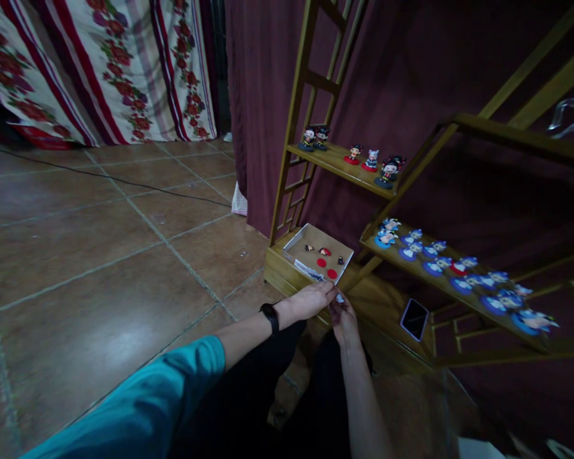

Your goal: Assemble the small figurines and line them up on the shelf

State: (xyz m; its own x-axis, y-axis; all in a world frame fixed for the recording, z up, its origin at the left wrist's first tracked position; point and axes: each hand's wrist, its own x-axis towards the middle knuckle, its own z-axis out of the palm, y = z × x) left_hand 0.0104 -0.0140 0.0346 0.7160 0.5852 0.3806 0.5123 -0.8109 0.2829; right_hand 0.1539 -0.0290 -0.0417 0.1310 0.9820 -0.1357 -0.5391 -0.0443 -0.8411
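My left hand (316,298), with a dark band on its wrist, meets my right hand (344,322) just in front of the cardboard box (300,238). Between their closed fingertips shows a small white-blue figurine piece (339,298), mostly hidden by the fingers. Inside the shallow box lie several small figurine parts, among them a red-and-dark figure (324,252) and a dark one (341,260). Two round red bases (321,262) lie flat near them. The box rests on the low wooden ledge of a shelf, just beyond both hands.
Blue figurines (410,250) stand in rows on the middle shelf, and several others (354,153) on the upper shelf. A phone (414,319) lies on the lower ledge at right. Wooden shelf posts (294,121) rise close by. A cable (162,189) crosses the tiled floor.
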